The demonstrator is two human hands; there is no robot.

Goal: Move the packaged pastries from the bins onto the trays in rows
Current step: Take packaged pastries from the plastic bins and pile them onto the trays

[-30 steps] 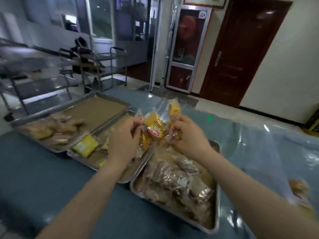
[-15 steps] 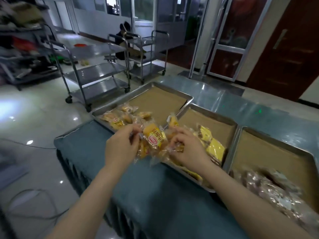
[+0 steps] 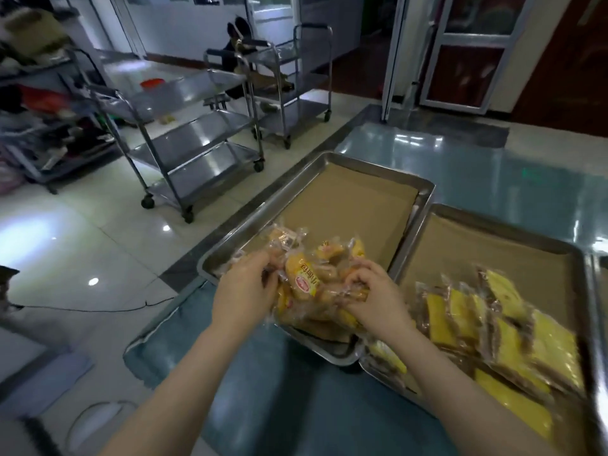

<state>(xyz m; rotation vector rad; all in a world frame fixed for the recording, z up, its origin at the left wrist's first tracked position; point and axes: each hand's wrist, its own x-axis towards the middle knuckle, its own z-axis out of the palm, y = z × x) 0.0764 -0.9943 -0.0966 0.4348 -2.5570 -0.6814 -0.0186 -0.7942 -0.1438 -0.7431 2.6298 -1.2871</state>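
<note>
A steel tray (image 3: 424,189) lined with brown paper sits at the table's left end. At its near end lies a heap of clear-wrapped golden pastries (image 3: 324,258). My left hand (image 3: 245,292) and my right hand (image 3: 375,292) are both over that heap, each gripping wrapped pastries; a packet with a red label (image 3: 301,276) stands between them. A second steel tray (image 3: 444,210) to the right holds a pile of yellow cake packets (image 3: 503,327) near its front.
The trays rest on a blue-grey table (image 3: 493,166), whose left corner is just left of my left hand. Steel wheeled carts (image 3: 197,133) stand on the glossy tiled floor beyond. A cable (image 3: 98,309) runs across the floor. The rim of another tray (image 3: 602,291) shows at the far right.
The view has swung left and down. Both hands have carried the packets from over the middle tray to the near end of the left tray and lowered them onto the heap.
</note>
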